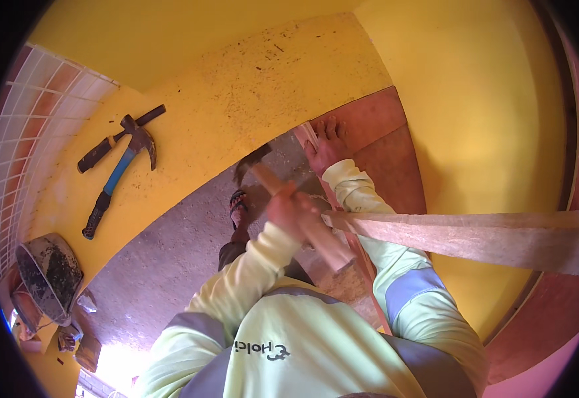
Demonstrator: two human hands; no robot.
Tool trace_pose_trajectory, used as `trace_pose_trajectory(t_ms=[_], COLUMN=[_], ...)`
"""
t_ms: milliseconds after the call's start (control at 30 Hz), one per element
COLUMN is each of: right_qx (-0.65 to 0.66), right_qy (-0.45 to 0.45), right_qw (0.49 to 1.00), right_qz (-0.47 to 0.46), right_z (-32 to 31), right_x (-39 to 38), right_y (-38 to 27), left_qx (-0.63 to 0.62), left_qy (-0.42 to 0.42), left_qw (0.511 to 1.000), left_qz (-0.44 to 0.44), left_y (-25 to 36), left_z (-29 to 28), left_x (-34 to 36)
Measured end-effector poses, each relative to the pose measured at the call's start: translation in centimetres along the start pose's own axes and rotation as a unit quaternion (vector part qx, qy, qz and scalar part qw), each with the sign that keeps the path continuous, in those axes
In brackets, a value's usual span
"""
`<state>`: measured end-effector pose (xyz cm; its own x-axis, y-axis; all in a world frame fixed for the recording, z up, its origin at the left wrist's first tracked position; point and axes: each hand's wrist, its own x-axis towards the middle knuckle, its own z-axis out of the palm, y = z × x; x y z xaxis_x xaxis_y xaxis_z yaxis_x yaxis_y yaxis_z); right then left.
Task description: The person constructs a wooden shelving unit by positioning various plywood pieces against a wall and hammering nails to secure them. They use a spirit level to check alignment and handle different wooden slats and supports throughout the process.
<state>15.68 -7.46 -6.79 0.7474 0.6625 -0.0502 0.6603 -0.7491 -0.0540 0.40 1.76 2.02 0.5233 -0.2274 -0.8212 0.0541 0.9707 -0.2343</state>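
Note:
My left hand [284,215] is closed round the wooden handle of a motion-blurred hammer [256,162], whose dark head is near the edge of the yellow surface [236,79]. My right hand [328,146] lies with fingers apart on reddish wooden boards [379,149], touching a narrow pale wooden strip [303,133] along their left edge. A long pale plank [475,235] crosses above my right arm toward the right rim. On the yellow surface at left lie a blue-handled claw hammer [117,172] and a dark-handled tool [92,154].
A grey-stained black bucket [49,265] and smaller clutter [70,335] sit at lower left beside a white wire grid [34,113]. My sandalled foot [238,205] is on the grey floor [156,272]. A yellow wall [475,99] curves along the right.

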Motion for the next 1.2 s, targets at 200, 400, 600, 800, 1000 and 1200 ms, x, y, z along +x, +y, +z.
trace_pose_trajectory(t_ms=[200, 400, 600, 800, 1000, 1200], right_qx=[-0.002, 0.005, 0.071, 0.089, 0.106, 0.108], right_qy=[0.02, 0.06, 0.063, 0.026, -0.021, -0.113], right_qw=[1.0, 0.998, 0.995, 0.995, 0.994, 0.984], right_qz=[0.011, 0.009, 0.024, 0.038, 0.011, 0.091], right_z=[0.0, -0.3, -2.0, -3.5, -3.1, -7.6], right_x=[-0.2, 0.0, -0.4, -0.6, -0.3, -1.8], right_y=[-0.2, -0.3, -0.3, -0.2, 4.0, 2.9], left_qx=[0.062, 0.058, 0.048, 0.12, 0.305, 0.483], left_qy=[-0.11, -0.1, -0.112, -0.043, -0.017, 0.032], left_qw=[0.989, 0.991, 0.981, 0.969, 0.938, 0.872], left_qz=[-0.077, -0.071, -0.152, -0.21, -0.165, -0.071], left_y=[1.1, -1.2, 1.4, 4.2, 7.1, 6.1], left_z=[-1.7, -0.1, -4.1, -7.1, -9.3, -8.4], left_x=[0.5, 1.0, 0.3, -1.0, -7.4, -13.2])
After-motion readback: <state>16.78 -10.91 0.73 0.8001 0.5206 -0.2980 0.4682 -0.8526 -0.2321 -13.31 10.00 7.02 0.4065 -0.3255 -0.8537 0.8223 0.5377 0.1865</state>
